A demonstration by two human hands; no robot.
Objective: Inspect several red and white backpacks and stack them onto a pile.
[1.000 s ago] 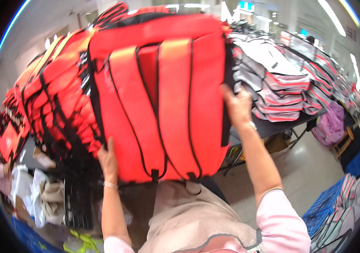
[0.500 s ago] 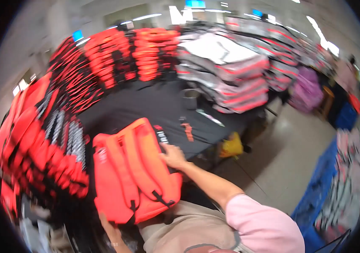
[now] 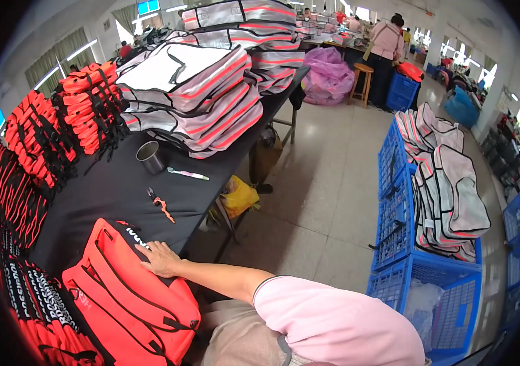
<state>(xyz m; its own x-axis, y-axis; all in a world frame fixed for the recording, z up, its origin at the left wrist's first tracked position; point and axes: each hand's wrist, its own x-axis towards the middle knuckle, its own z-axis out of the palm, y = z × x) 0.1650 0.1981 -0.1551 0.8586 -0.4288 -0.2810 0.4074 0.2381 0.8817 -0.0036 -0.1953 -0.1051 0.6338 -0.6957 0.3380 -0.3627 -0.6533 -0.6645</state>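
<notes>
A red backpack (image 3: 132, 287) with black trim lies at the near edge of the black table, its shoulder straps facing up. My right hand (image 3: 161, 259) grips its right edge, fingers over the black side panel. My left hand is out of view. Beyond the backpack, small snips with orange handles (image 3: 161, 205) lie on the cloth. A toothbrush (image 3: 188, 174) with a white and green handle and a metal cup (image 3: 149, 157) are farther back.
Grey bags with red piping (image 3: 199, 91) are piled at the back of the black table (image 3: 101, 189). Red straps (image 3: 89, 110) and red-and-black pieces line its left side. Blue crates (image 3: 394, 213) with grey bags stand on the right, past the floor. A stool (image 3: 362, 79) stands farther off.
The view has swung to the right, bringing the crates and the aisle into sight. The right hand stays on the backpack; the left hand, earlier at its lower left corner, has left the picture.
</notes>
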